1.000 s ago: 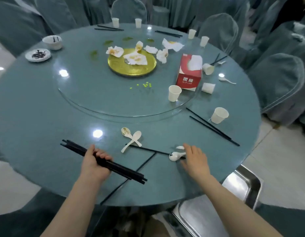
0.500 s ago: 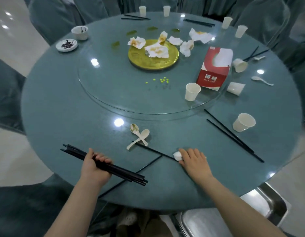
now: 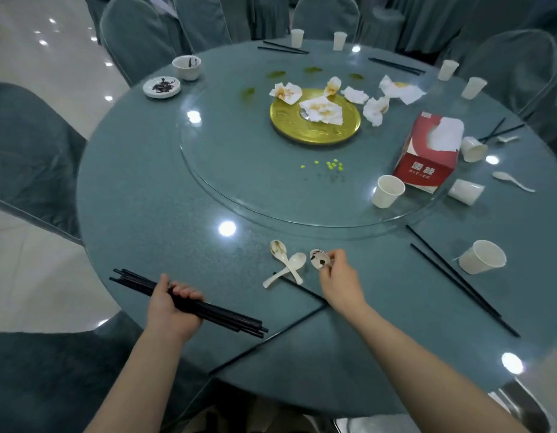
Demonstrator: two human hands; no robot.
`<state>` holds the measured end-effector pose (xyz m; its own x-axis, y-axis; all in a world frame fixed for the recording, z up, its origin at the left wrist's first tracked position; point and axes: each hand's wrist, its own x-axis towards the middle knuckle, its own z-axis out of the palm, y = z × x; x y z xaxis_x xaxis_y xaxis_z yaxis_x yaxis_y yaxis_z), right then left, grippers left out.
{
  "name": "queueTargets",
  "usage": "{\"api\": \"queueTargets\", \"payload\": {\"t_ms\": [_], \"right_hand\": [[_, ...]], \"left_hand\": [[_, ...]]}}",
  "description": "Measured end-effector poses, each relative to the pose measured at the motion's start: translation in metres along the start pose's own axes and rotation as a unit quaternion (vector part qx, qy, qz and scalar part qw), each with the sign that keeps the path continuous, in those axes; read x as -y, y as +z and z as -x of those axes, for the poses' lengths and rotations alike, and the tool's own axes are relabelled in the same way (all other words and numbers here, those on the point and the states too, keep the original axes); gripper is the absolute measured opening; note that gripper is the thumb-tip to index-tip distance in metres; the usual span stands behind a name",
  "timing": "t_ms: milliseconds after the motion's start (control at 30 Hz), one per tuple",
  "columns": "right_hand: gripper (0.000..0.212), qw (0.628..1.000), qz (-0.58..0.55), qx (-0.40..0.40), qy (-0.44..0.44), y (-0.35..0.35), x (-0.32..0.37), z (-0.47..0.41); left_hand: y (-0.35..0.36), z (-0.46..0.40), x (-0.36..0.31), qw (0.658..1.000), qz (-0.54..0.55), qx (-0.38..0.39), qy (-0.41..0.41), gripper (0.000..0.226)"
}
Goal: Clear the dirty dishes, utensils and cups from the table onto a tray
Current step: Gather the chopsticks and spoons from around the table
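Observation:
My left hand point(image 3: 172, 307) is shut on a bundle of black chopsticks point(image 3: 214, 312) over the near edge of the round table point(image 3: 145, 214). A white spoon point(image 3: 320, 259) with dark sauce stains is lifted just off the table in my right hand point(image 3: 339, 279). Two more white spoons point(image 3: 286, 265) lie crossed just left of it. Loose black chopsticks point(image 3: 271, 337) lie under and between my hands. A metal tray point(image 3: 521, 407) shows at the bottom right corner, below the table edge.
Another chopstick pair point(image 3: 458, 279) and a paper cup point(image 3: 482, 257) lie to the right. The glass turntable point(image 3: 239, 170) carries a gold plate point(image 3: 314, 123), crumpled tissues, a red tissue box point(image 3: 427, 157) and cups. A bowl point(image 3: 186, 67) and a saucer point(image 3: 161, 86) sit far left. Covered chairs ring the table.
My right hand has picked the stained spoon up from the table and moved left toward the two crossed spoons. The left hand keeps its hold on the chopstick bundle. The view has shifted.

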<state>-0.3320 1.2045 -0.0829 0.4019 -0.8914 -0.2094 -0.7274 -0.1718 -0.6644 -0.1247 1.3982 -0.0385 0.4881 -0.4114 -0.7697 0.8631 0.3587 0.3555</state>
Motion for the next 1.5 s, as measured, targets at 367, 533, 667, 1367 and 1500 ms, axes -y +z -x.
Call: {"api": "queueTargets", "payload": {"t_ms": [367,533,667,1367,1500], "right_hand": [[0.017,0.991,0.042,0.037,0.118,0.058,0.062,-0.051],[0.038,0.987,0.087,0.048,0.126,0.078,0.065,-0.058],[0.026,0.985,0.134,0.043,0.103,0.088,0.067,-0.06],[0.029,0.934,-0.127,-0.057,0.329,0.08,0.045,-0.034],[0.035,0.935,-0.093,-0.023,0.342,0.085,0.051,-0.043]], "left_hand": [[0.008,-0.031,-0.06,1.0,0.019,-0.001,-0.017,0.044],[0.008,-0.045,-0.079,0.999,0.023,-0.011,-0.024,0.043],[0.005,-0.053,-0.088,0.999,0.02,-0.011,-0.029,0.042],[0.013,-0.089,-0.08,0.996,-0.011,0.016,-0.082,0.042],[0.011,-0.09,-0.085,0.996,-0.004,0.01,-0.09,0.042]]}}
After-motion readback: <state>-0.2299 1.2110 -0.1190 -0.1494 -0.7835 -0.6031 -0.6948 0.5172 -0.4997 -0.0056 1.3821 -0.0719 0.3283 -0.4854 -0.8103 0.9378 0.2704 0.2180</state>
